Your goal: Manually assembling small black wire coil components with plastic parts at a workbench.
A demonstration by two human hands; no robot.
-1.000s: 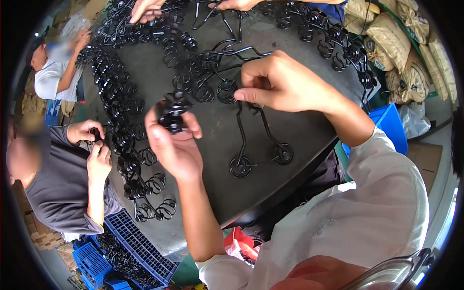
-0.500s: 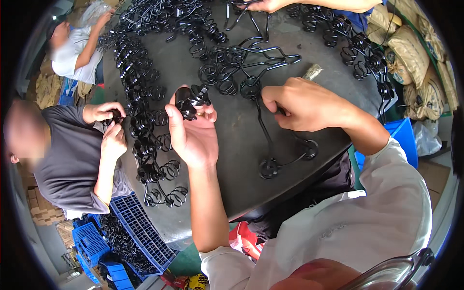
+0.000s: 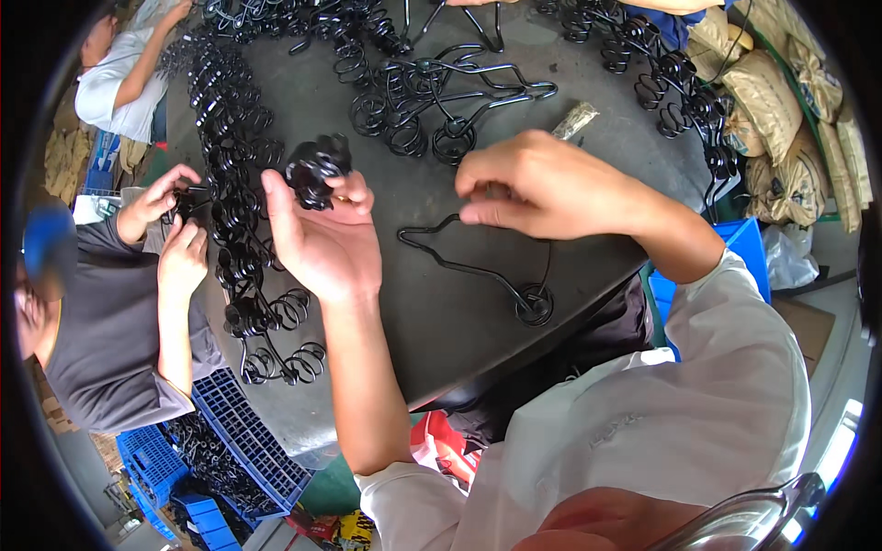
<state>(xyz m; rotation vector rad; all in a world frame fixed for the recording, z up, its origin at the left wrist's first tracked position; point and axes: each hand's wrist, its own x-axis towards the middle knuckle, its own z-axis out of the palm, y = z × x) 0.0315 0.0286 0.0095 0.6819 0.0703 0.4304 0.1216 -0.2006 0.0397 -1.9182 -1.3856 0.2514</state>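
Note:
My left hand (image 3: 331,243) is palm up, with its fingers curled round a cluster of small shiny black pieces (image 3: 317,173); blur hides their exact kind. To its right, my right hand (image 3: 551,188) is closed over a bent black wire spring (image 3: 482,271) near the table's front edge. The wire runs under the thumb on one side and comes out below the hand on the other, with a coil (image 3: 533,305) at its near end. The fingertips are partly hidden. Beyond this hand lies a tangle of similar wire springs (image 3: 432,87) with coiled ends.
Long rows of black coiled springs (image 3: 230,138) line the dark table's (image 3: 441,358) left side; more (image 3: 675,87) lie at the right. A co-worker's hands (image 3: 184,248) work at the left edge. Blue crates (image 3: 248,441) stand below left, and sacks (image 3: 772,101) are stacked far right.
The wire spring by my right hand now lies turned, with a bent loop pointing left. My right hand has shifted slightly left, and my left hand has moved left with the black pieces.

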